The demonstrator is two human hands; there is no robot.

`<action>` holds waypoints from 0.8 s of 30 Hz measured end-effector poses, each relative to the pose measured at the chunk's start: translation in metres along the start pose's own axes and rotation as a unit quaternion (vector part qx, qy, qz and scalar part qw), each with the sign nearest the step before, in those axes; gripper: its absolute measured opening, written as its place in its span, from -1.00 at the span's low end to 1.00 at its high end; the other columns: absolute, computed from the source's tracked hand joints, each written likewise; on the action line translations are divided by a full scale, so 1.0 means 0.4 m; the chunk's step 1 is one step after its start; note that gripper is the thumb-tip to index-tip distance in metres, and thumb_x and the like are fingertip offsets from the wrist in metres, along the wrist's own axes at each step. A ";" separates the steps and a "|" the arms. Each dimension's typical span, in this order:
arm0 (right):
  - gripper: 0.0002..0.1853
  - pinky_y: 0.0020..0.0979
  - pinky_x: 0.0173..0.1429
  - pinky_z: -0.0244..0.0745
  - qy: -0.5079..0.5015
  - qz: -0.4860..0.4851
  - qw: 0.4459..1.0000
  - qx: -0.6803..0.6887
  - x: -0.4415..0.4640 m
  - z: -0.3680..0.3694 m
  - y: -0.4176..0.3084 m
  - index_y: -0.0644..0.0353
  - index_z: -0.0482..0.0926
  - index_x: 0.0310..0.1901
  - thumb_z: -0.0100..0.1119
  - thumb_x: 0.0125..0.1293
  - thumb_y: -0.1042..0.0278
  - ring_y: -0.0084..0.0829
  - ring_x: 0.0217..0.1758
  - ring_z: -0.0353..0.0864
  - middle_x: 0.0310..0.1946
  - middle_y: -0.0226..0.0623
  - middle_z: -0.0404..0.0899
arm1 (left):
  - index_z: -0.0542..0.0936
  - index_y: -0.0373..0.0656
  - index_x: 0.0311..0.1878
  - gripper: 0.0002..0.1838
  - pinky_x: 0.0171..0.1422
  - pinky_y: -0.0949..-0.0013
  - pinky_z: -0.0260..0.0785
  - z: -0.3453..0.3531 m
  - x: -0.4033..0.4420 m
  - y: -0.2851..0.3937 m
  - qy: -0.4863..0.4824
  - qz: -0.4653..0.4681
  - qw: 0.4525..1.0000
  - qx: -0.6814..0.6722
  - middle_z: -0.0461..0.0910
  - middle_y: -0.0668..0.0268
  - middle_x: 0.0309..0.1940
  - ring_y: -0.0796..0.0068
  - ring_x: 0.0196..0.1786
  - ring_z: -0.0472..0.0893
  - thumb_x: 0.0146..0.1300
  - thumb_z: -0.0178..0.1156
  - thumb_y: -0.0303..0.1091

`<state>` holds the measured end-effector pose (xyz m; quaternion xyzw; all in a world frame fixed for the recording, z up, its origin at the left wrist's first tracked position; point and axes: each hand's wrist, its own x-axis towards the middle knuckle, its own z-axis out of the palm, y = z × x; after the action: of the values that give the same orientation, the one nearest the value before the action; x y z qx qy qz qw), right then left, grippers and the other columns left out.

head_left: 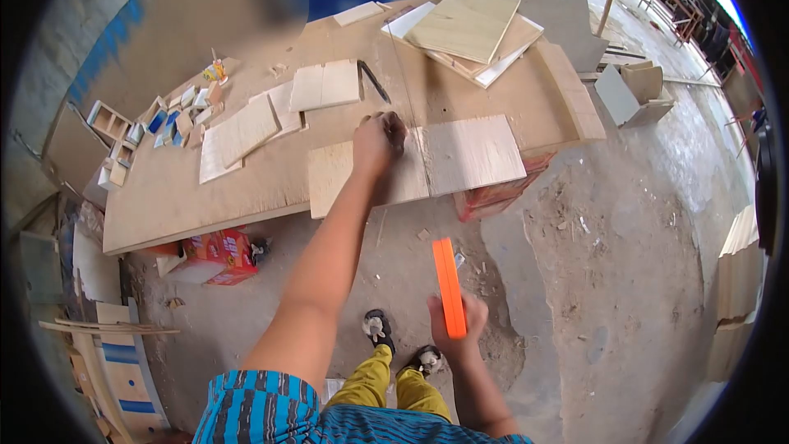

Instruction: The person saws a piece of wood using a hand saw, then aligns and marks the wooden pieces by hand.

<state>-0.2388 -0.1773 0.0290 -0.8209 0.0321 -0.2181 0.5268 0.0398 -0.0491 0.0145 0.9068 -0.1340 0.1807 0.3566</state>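
My left hand (379, 145) is over the table's front part, its fingers curled together above a pale board (331, 171). Whatever those fingers hold, if anything, is too small or hidden to make out. Right beside that board lies another pale board (477, 152), the two meeting at a dark seam near my fingers. Behind the hand, a dark slim tool (374, 80) rests on the table (271, 197). Low in front of my body, away from the table, my right hand (466, 325) is wrapped round an orange tool (449, 288).
Loose boards (238, 131) lie left of centre, with small wood blocks (177, 119) farther left. More panels (468, 25) are stacked at the back right. A red box (220, 256) is under the table's left side; a wooden piece (633, 94) stands on the floor at right.
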 end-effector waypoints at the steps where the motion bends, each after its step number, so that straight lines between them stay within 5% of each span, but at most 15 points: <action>1: -0.78 -0.28 -0.57 0.28 0.021 -0.008 1.000 0.017 0.038 0.026 -0.003 0.24 0.46 -0.57 0.32 0.01 0.37 -0.08 -0.69 0.41 -0.72 -0.16 0.36 | 0.60 -0.12 -0.46 -0.97 -0.09 0.16 0.41 -0.001 -0.005 0.003 0.006 0.006 1.000 0.004 0.61 0.18 -0.40 0.09 -0.22 0.54 -0.03 0.20 -0.46; 7: -0.84 -0.32 -0.56 0.33 -0.015 -0.053 0.998 0.018 0.107 0.078 0.060 0.27 0.49 -0.50 0.33 0.01 0.50 -0.14 -0.65 0.46 -0.67 -0.19 0.42 | 0.57 -0.14 -0.48 -0.97 -0.11 0.16 0.38 -0.020 -0.005 0.028 0.021 0.003 1.000 0.018 0.58 0.19 -0.43 0.12 -0.23 0.52 -0.03 0.23 -0.48; 14: -0.86 -0.36 -0.44 0.48 0.028 -0.234 0.968 0.090 0.062 0.188 0.350 0.15 0.51 -0.45 0.32 0.00 0.49 -0.26 -0.52 0.58 -0.52 -0.27 0.55 | 0.51 -0.24 -0.48 -0.98 -0.25 0.22 0.35 -0.013 -0.001 0.008 -0.014 0.043 0.999 -0.004 0.51 0.11 -0.52 0.08 -0.37 0.49 -0.02 0.16 -0.53; 15: -0.84 -0.36 -0.44 0.48 0.031 -0.242 0.967 0.078 0.039 0.199 0.399 0.16 0.50 -0.46 0.34 -0.02 0.50 -0.25 -0.50 0.60 -0.51 -0.25 0.56 | 0.51 -0.27 -0.47 -0.99 -0.33 0.28 0.33 0.010 -0.001 -0.050 0.020 0.074 0.997 -0.009 0.51 0.08 -0.54 0.19 -0.48 0.48 0.00 0.14 -0.55; 17: -0.82 -0.36 -0.43 0.49 0.044 -0.254 0.965 0.047 -0.064 0.221 0.496 0.17 0.50 -0.48 0.37 -0.07 0.50 -0.24 -0.46 0.62 -0.48 -0.22 0.58 | 0.56 -0.24 -0.37 -0.94 -0.35 0.41 0.41 -0.019 -0.001 -0.007 -0.050 0.005 0.999 -0.003 0.56 0.37 -0.53 0.57 -0.44 0.53 0.12 0.23 -0.47; 20: -0.79 -0.35 -0.51 0.44 0.100 -0.223 0.969 0.025 -0.330 0.171 0.583 0.19 0.46 -0.52 0.38 -0.10 0.51 -0.21 -0.59 0.54 -0.57 -0.21 0.50 | 0.55 -0.23 -0.36 -0.94 -0.35 0.49 0.38 -0.002 0.016 -0.053 -0.065 -0.066 0.995 -0.048 0.54 0.38 -0.52 0.64 -0.44 0.50 0.12 0.24 -0.49; 24: -0.79 -0.33 -0.62 0.29 0.027 -0.145 0.987 0.067 -0.410 0.020 0.467 0.19 0.41 -0.60 0.29 0.00 0.49 -0.23 -0.72 0.41 -0.71 -0.25 0.39 | 0.57 -0.24 -0.40 -0.96 -0.37 0.42 0.35 -0.004 0.002 0.020 -0.033 -0.062 0.998 0.002 0.55 0.26 -0.59 0.50 -0.54 0.49 0.12 0.13 -0.54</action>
<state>-0.3506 -0.2070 -0.1910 -0.7736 -0.0879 -0.3165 0.5419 0.0371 -0.0537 0.0207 0.9197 -0.0888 0.1282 0.3604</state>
